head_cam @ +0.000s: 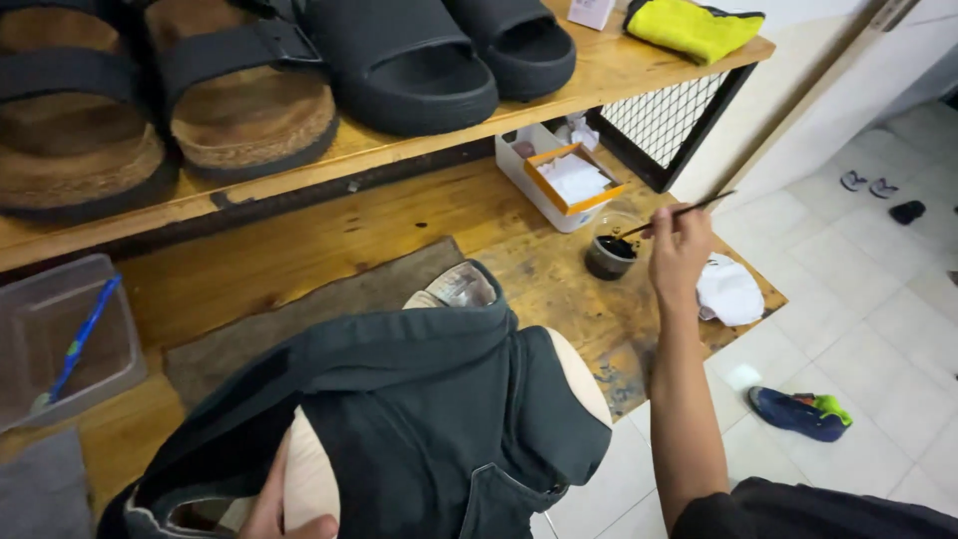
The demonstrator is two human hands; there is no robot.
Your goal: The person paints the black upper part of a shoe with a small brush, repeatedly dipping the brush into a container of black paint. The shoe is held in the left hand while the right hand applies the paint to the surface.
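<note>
My right hand holds a thin brush with its tip dipped in a small clear jar of black liquid on the lower wooden shelf. My left hand is at the bottom edge, gripping a large dark shoe with a cream sole that lies sole-side out across the front of the shelf. A white crumpled cloth lies just right of my right hand.
Brown and black sandals and black slides sit on the upper shelf with a yellow cloth. A white and orange box, a clear bin with a blue tool and a mat sit below. Shoes lie on the tiled floor.
</note>
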